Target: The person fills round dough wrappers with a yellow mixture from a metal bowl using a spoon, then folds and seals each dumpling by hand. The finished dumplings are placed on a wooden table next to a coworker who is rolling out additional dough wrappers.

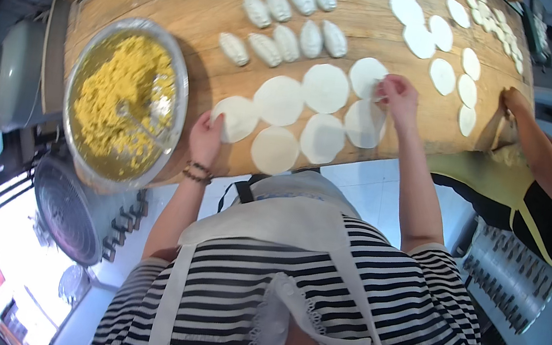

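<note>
Two rows of thin, flat dough rounds lie before me on the wooden table. My left hand [206, 138] is at the left edge of the leftmost dough round [237, 119], its thumb on the dough; whether it grips is unclear. At the other end of the far row, the fingers of my right hand [399, 100] are pinched at the edge of the upper right dough round [366, 76]. Just below these fingers lies another dough round [364, 124]. Left of my left hand stands a metal bowl [179, 104] of crumbly yellow filling [124, 80], with a metal utensil [146, 129] in it.
Several shaped dough pieces [284, 42] lie in two rows farther back. More dough rounds [441, 77] and small dough pieces [496, 26] are at the right. A co-worker's hand [516, 104] is at the table's right edge. A round metal vessel [69, 211] stands below left.
</note>
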`<state>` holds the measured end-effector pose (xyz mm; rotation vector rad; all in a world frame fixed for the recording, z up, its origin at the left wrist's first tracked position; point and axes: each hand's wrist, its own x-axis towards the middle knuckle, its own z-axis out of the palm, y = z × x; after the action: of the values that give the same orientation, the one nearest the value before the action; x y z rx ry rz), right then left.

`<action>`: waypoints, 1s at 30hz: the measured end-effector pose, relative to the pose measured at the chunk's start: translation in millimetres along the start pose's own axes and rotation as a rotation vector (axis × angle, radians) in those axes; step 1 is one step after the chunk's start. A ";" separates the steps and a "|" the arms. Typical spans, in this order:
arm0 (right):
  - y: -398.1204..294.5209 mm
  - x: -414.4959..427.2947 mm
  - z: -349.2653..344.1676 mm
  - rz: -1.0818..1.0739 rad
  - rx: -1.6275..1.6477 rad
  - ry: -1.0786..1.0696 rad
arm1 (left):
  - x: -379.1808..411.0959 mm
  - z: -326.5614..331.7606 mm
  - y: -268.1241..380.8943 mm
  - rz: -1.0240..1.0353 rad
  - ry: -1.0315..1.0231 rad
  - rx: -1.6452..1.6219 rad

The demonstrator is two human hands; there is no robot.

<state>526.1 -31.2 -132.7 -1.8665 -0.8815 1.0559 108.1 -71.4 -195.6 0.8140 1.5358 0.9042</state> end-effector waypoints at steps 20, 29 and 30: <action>85.5 125.5 -208.6 0.157 0.049 0.280 | -20.4 -1.6 25.9 0.173 0.149 0.417; 62.2 -23.1 -76.6 0.249 0.577 0.263 | -11.3 -14.0 12.0 0.130 0.168 0.336; 71.7 -30.9 -67.6 0.228 0.548 0.237 | -11.0 -12.0 13.7 0.134 0.160 0.350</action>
<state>586.9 -109.0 -163.0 -1.5957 -0.2087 1.0526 98.1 -76.0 -177.4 1.1272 1.8281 0.8227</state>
